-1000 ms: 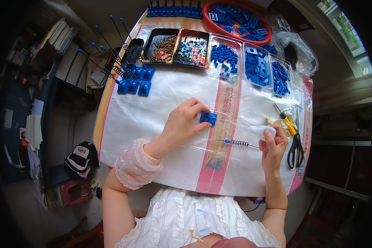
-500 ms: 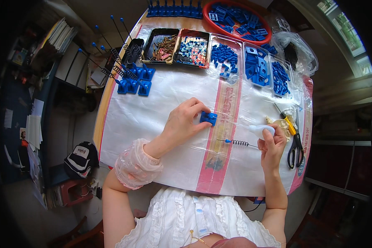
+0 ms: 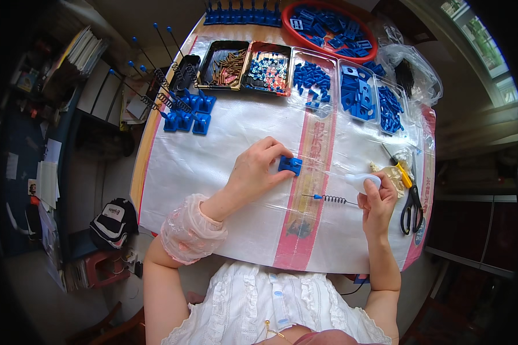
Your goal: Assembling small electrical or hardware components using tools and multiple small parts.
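Note:
My left hand (image 3: 263, 164) pinches a small blue plastic base (image 3: 290, 165) between thumb and fingertips over the middle of the sheet. Closed around a pale squeeze bottle (image 3: 360, 181), my right hand (image 3: 376, 201) tilts it so that its long thin nozzle points left toward the blue base. I cannot tell whether the nozzle tip touches the base. Just below it lies a black coiled spring wire (image 3: 335, 199) with a blue fitting near its left end; its right end reaches my right hand, and whether the fingers hold it is unclear.
Trays of brown screws (image 3: 230, 66), small nuts (image 3: 269, 68) and blue parts (image 3: 311, 83) line the back. A red basin (image 3: 370, 56) stands behind them. Finished-looking blue bases with springs (image 3: 183, 119) stand far left. Black scissors (image 3: 412, 213) and a yellow-handled tool (image 3: 406, 177) lie at right.
Almost nothing differs; my right hand and the bottle have shifted very slightly. My left hand keeps the blue base in the same spot.

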The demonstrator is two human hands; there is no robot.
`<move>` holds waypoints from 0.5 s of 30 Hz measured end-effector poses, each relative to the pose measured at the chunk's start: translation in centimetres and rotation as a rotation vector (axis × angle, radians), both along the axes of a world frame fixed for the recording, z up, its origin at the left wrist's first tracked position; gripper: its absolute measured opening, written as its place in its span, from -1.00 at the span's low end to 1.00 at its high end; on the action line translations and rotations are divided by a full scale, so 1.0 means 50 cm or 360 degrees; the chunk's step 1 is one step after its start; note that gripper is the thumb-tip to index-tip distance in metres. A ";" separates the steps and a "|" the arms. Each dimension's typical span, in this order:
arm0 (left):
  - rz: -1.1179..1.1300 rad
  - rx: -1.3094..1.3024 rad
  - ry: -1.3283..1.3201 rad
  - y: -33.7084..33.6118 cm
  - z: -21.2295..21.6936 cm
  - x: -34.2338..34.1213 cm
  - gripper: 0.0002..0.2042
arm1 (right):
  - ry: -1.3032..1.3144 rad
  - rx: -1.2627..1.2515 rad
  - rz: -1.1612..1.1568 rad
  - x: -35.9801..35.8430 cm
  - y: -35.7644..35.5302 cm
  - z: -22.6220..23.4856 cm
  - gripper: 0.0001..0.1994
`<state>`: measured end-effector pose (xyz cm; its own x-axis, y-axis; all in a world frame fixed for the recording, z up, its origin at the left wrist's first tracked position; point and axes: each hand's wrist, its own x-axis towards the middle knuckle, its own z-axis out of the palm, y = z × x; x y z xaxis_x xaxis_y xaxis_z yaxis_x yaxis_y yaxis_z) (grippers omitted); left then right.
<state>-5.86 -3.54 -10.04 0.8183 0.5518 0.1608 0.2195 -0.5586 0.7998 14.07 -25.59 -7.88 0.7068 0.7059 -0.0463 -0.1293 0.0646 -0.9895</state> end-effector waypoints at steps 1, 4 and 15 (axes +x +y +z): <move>0.0001 0.0008 -0.0002 0.000 -0.002 0.000 -0.69 | 0.0006 -0.0003 -0.0002 0.000 0.000 0.001 -0.87; 0.0003 0.0018 0.0006 0.001 -0.002 0.000 -0.69 | 0.0012 -0.0011 -0.0006 -0.002 0.001 0.002 -0.87; 0.0002 0.0016 0.0016 0.001 -0.002 0.001 -0.69 | 0.0041 0.0017 -0.0004 -0.006 0.006 0.009 -0.87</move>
